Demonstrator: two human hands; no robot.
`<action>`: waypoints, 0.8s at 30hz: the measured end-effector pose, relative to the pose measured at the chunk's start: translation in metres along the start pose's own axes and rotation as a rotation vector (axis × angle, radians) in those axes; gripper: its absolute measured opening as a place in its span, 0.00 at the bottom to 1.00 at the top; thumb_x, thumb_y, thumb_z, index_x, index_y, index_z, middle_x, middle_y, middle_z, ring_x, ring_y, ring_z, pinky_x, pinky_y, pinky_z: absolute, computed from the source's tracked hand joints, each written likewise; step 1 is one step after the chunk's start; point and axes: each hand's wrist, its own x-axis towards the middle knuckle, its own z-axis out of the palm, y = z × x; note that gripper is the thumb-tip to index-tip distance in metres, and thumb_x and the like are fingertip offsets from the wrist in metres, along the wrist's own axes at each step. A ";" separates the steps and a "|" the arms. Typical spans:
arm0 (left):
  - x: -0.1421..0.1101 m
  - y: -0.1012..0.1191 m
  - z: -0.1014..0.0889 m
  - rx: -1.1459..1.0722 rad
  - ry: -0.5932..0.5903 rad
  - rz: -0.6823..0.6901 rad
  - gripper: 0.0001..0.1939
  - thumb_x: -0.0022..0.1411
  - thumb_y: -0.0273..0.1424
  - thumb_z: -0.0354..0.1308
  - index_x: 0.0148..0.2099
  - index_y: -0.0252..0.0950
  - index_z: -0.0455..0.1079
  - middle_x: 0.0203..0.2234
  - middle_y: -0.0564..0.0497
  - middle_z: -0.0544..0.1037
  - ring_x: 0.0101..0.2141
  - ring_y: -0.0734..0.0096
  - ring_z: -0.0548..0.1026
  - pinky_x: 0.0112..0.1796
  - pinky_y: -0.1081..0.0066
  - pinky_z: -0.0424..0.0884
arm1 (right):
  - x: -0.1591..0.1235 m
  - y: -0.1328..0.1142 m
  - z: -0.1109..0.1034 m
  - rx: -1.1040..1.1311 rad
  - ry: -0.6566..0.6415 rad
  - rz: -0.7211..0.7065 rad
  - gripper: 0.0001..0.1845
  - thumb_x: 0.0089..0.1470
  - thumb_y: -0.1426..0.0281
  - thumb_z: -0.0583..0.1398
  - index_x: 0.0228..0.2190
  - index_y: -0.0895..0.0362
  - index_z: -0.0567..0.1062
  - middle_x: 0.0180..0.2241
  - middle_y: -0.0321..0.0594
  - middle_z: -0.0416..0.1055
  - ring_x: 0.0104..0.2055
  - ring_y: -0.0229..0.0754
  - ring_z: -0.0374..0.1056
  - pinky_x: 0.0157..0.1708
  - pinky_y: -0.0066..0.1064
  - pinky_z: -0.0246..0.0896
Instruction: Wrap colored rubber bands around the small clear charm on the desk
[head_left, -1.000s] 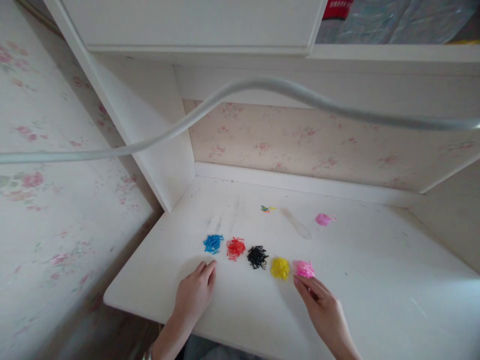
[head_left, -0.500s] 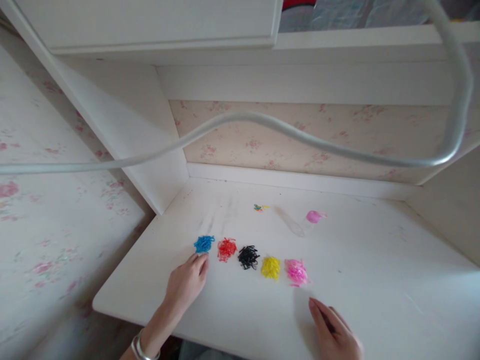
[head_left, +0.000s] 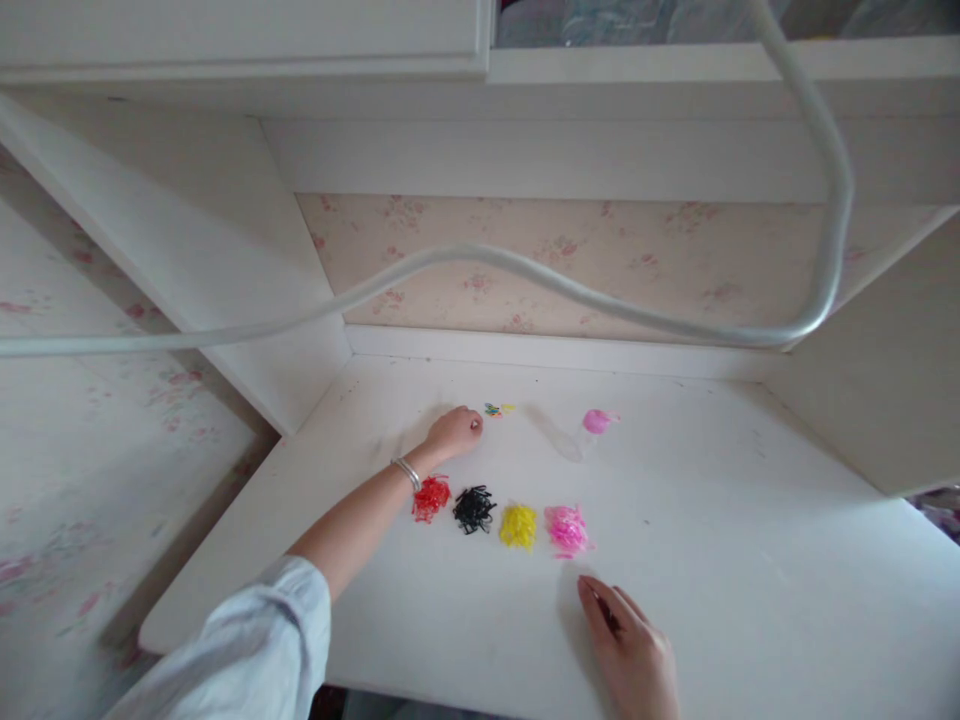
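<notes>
My left hand [head_left: 456, 432] is stretched far over the desk, fingers curled closed, just left of a few small mixed-colour bands [head_left: 493, 410]. Whatever it may hold is hidden. Its forearm passes left of a pile of red bands [head_left: 431, 498] and covers the spot of the blue pile. In a row to the right lie piles of black bands [head_left: 473, 510], yellow bands [head_left: 518, 526] and pink bands [head_left: 567, 530]. Nearest to the pink pile is my right hand [head_left: 631, 645], low over the desk, thumb and fingertips pinched together; I cannot make out anything between them.
A round pink item [head_left: 597, 421], with something clear beside it, sits farther back on the white desk [head_left: 720, 590]. A pale bent tube [head_left: 600, 297] crosses the view above the desk. Shelf panels [head_left: 180, 240] and a flowered back wall [head_left: 555, 245] enclose the desk.
My left hand has moved from the blue pile forward and right to the mixed-colour bands, its arm now hiding the blue pile. The view has shifted right. My right hand keeps its pinch.
</notes>
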 end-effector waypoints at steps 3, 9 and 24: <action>0.030 -0.006 0.011 0.013 0.028 -0.030 0.16 0.65 0.30 0.45 0.47 0.36 0.72 0.44 0.45 0.74 0.42 0.67 0.72 0.43 0.71 0.66 | 0.001 -0.002 -0.001 -0.011 0.004 0.013 0.20 0.56 0.53 0.51 0.35 0.49 0.78 0.35 0.36 0.76 0.32 0.38 0.72 0.32 0.23 0.64; 0.056 -0.011 0.023 0.031 0.014 -0.023 0.17 0.66 0.32 0.46 0.53 0.43 0.68 0.46 0.47 0.70 0.43 0.66 0.72 0.43 0.70 0.66 | 0.002 -0.012 -0.006 -0.020 -0.001 0.044 0.19 0.56 0.54 0.51 0.34 0.47 0.78 0.36 0.34 0.77 0.32 0.38 0.73 0.31 0.23 0.65; 0.046 -0.020 0.014 0.086 0.020 0.000 0.15 0.67 0.33 0.45 0.43 0.37 0.73 0.44 0.47 0.71 0.40 0.69 0.73 0.40 0.72 0.65 | 0.002 -0.009 -0.004 -0.047 -0.006 0.046 0.20 0.55 0.53 0.51 0.35 0.47 0.78 0.38 0.35 0.77 0.30 0.40 0.73 0.31 0.25 0.66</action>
